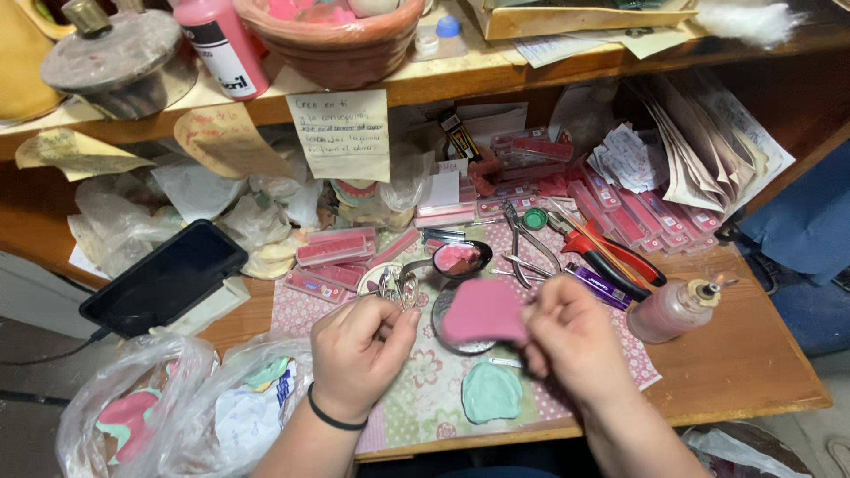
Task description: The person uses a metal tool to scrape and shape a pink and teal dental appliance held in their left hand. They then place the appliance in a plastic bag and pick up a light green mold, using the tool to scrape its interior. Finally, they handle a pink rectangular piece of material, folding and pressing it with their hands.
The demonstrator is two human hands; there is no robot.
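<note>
Two hands are at work over the flowered mat (416,398), and the pink wax plate (485,312) is what matters here. The right hand (571,341) pinches it by its edge at about three o'clock, fingers closed on the rim, so the plate hangs just above the middle of the mat. The left hand (361,352) sits at nine o'clock from the plate, curled in a loose fist with the fingertips drawn together; whether it holds some small tool I cannot tell from here.

At six o'clock from the plate lies a pale green cast (491,391), flat on the mat. At twelve o'clock stands a small dark bowl (460,258) with pink material in it, and pliers (524,239) lie just beside that, toward one o'clock. A small spirit lamp (675,308) stands at three o'clock, well apart.

To my eye the grip wants to stay light and near the rim: a thin plate like that would likely bend or take finger marks if squeezed. Steadying the wrists on the table edge would help.
</note>
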